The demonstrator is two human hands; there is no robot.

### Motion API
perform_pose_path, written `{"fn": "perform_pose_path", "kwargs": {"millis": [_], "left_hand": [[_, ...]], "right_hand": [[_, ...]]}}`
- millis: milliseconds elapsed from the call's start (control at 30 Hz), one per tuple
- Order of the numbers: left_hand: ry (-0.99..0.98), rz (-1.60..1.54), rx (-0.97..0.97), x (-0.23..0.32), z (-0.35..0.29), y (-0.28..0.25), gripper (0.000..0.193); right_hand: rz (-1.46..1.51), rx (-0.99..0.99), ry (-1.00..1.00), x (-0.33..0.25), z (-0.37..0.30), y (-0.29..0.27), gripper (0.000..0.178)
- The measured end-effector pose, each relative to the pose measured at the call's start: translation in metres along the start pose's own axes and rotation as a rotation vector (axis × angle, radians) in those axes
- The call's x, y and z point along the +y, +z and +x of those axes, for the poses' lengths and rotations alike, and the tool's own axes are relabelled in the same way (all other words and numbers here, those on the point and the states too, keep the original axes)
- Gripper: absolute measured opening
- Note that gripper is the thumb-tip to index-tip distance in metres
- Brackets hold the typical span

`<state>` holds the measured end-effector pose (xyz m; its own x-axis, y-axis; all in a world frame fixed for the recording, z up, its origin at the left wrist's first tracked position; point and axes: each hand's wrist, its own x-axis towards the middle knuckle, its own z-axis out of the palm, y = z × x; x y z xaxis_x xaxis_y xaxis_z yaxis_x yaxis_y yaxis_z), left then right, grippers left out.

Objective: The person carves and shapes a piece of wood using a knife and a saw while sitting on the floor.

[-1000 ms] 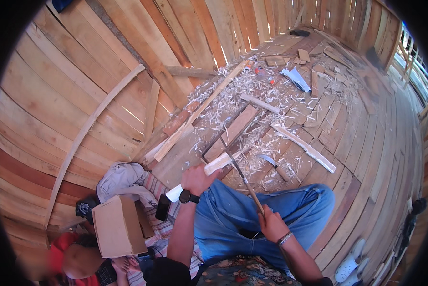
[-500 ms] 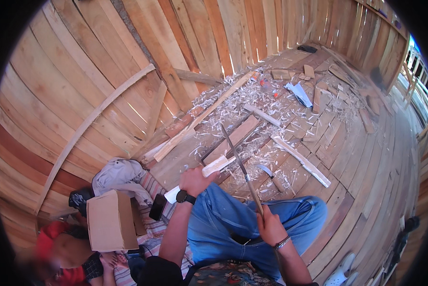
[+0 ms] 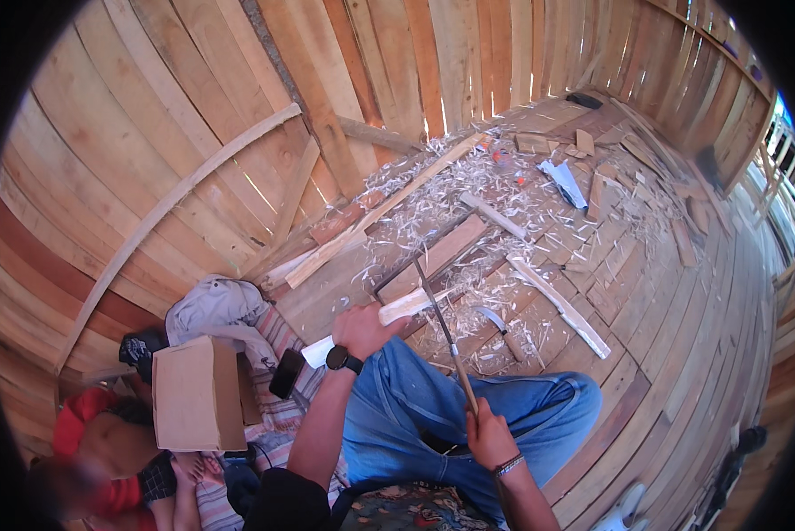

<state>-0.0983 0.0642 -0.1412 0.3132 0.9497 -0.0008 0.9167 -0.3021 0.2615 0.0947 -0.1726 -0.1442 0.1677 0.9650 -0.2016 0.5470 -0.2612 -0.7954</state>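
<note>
My left hand (image 3: 366,331), wearing a dark watch, is closed round a pale, partly shaved wood piece (image 3: 404,307) above my left knee. The piece's white rear end sticks out behind the hand. In my right hand (image 3: 490,438), fingers wrapped round its shaft, is a long-handled knife (image 3: 436,310) with a narrow dark blade. The blade slants up and away from me and crosses the front end of the wood piece; whether they touch I cannot tell. A hooked knife (image 3: 506,332) with a wooden handle lies on the floor just beyond my right leg.
Beyond my legs, shavings cover the plank floor around a flat board (image 3: 455,250) and a pale strip (image 3: 559,305). At left are a phone (image 3: 287,373), a cardboard box (image 3: 189,398) and another person (image 3: 119,442) in red. Vertical planks form the wall (image 3: 194,133).
My right hand has drawn back toward me with the long-handled knife, and its blade tip is lower. My left hand keeps its hold on the wood piece. The view has shifted slightly.
</note>
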Motion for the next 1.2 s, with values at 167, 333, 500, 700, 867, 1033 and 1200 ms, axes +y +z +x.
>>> {"fn": "perform_pose_path", "kwargs": {"millis": [167,333,500,700,867,1033,1200], "left_hand": [[0.024,0.001,-0.066,0.005,0.001,-0.002,0.070],[0.025,0.041,-0.017,0.005,0.002,-0.005,0.071],[-0.027,-0.008,-0.039,0.001,0.005,-0.006,0.068],[-0.063,-0.024,-0.008,0.006,0.004,-0.007,0.067],[-0.050,-0.036,-0.036,0.003,0.005,-0.010,0.068],[-0.032,-0.021,-0.058,0.002,0.003,-0.011,0.066],[0.022,0.007,-0.083,0.004,0.003,-0.006,0.065]], "right_hand": [[-0.043,0.012,-0.044,0.015,0.034,0.011,0.018],[-0.013,0.103,-0.164,-0.003,0.079,0.008,0.019],[0.086,0.095,-0.189,-0.051,0.044,-0.038,0.017],[0.056,-0.013,-0.011,0.003,0.013,-0.019,0.016],[-0.019,0.021,-0.087,0.000,0.007,-0.009,0.017],[-0.044,-0.015,-0.043,0.003,0.006,-0.008,0.017],[-0.047,0.034,-0.143,0.015,0.037,-0.003,0.018]]}}
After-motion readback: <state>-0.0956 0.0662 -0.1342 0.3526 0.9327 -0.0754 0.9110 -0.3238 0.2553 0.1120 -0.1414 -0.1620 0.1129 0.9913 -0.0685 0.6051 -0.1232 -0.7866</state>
